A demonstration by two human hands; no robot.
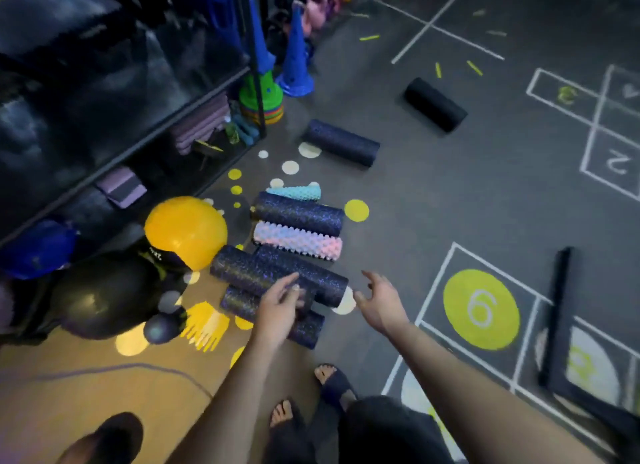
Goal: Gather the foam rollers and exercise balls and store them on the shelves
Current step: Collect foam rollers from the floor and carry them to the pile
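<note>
Several foam rollers lie side by side on the floor in front of me: dark speckled rollers (298, 214), a pink knobbed roller (298, 240) and a teal knobbed roller (298, 192). My left hand (280, 304) rests over a dark speckled roller (252, 269) with its fingers apart. My right hand (379, 300) hovers open just to the right of the pile. Two more dark rollers (341, 147) (434, 103) lie farther off on the floor. A yellow ball (187, 231), a black ball (104, 295) and a small dark ball (161, 328) sit by the shelves (138, 148).
The black shelves at the left hold purple mats (201, 124) and blocks. Blue cones (296, 54) and stacked disc cones (261, 99) stand beyond the rack. A black frame (557, 314) lies on the hopscotch markings at the right. My sandalled feet (332, 382) are at the bottom.
</note>
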